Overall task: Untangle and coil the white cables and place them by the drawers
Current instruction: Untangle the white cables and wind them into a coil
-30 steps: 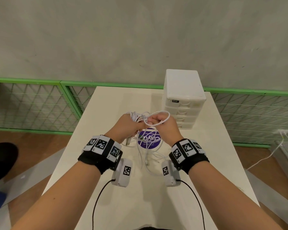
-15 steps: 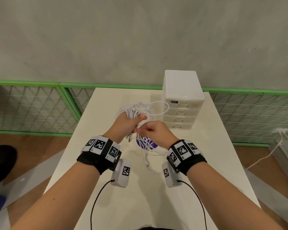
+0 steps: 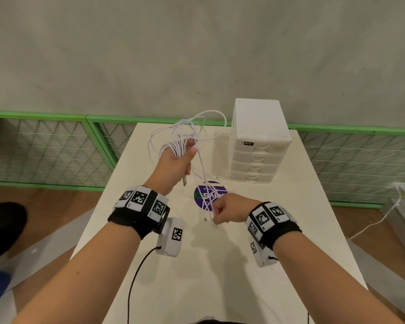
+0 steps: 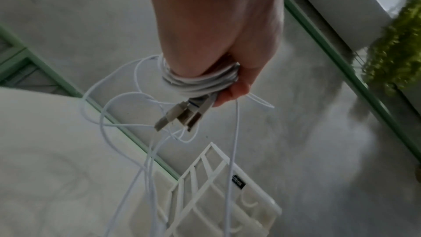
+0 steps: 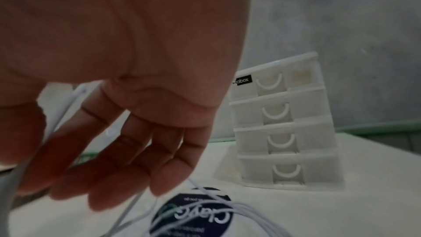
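Note:
The white cables (image 3: 194, 134) are a tangled bunch lifted above the white table (image 3: 220, 265). My left hand (image 3: 185, 150) grips them, with several turns wound round its fingers; the left wrist view shows those white cables (image 4: 198, 80) and two plugs (image 4: 182, 114) hanging below the left hand (image 4: 227, 95). Loose strands run down to my right hand (image 3: 216, 213), which pinches them low over a purple round sticker (image 3: 209, 194). In the right wrist view a strand (image 5: 68, 105) passes between thumb and fingers (image 5: 141, 150). The white drawers (image 3: 260, 141) stand at the back right.
A green mesh fence (image 3: 45, 148) runs behind the table under a grey wall. On the floor at the right lies another white lead (image 3: 384, 218). A dark shoe (image 3: 2, 228) is at the left. Black wires (image 3: 136, 277) hang from my wrist cameras.
My left hand has risen and moved away from me with the bunch. My right hand has slid down and back along the strands, drawing them out between the hands.

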